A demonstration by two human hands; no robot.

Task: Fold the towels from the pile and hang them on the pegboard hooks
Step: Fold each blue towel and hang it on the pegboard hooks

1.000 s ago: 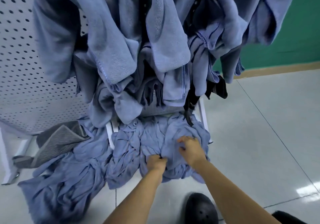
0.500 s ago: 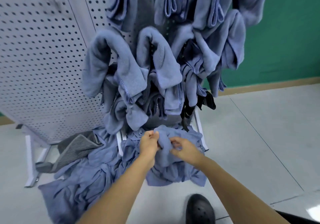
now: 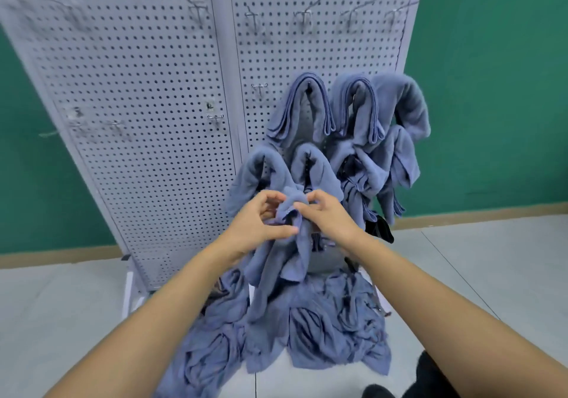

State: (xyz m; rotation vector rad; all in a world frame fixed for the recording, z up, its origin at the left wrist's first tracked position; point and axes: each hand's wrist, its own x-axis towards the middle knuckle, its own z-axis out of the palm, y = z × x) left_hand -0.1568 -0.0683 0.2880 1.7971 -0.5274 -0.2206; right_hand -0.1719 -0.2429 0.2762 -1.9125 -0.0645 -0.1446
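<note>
A blue towel (image 3: 276, 262) hangs from both my hands in front of the white pegboard (image 3: 147, 121). My left hand (image 3: 258, 219) pinches its top edge from the left, and my right hand (image 3: 325, 216) grips the same bunched edge from the right. Its lower end trails down to the pile of blue towels (image 3: 332, 324) on the floor. Several folded blue towels (image 3: 353, 127) hang on hooks at the board's lower right. Bare hooks (image 3: 302, 18) line the top of the right panel.
The pegboard stands on a white frame (image 3: 129, 290) on a pale tiled floor (image 3: 491, 274), against a green wall (image 3: 491, 90). A black item (image 3: 381, 228) hangs below the hung towels. Dark shoes (image 3: 378, 391) show at the bottom edge.
Both hands have lifted a towel off the floor pile to chest height. The view has pulled back and tilted up, so the upper board and its bare hooks show.
</note>
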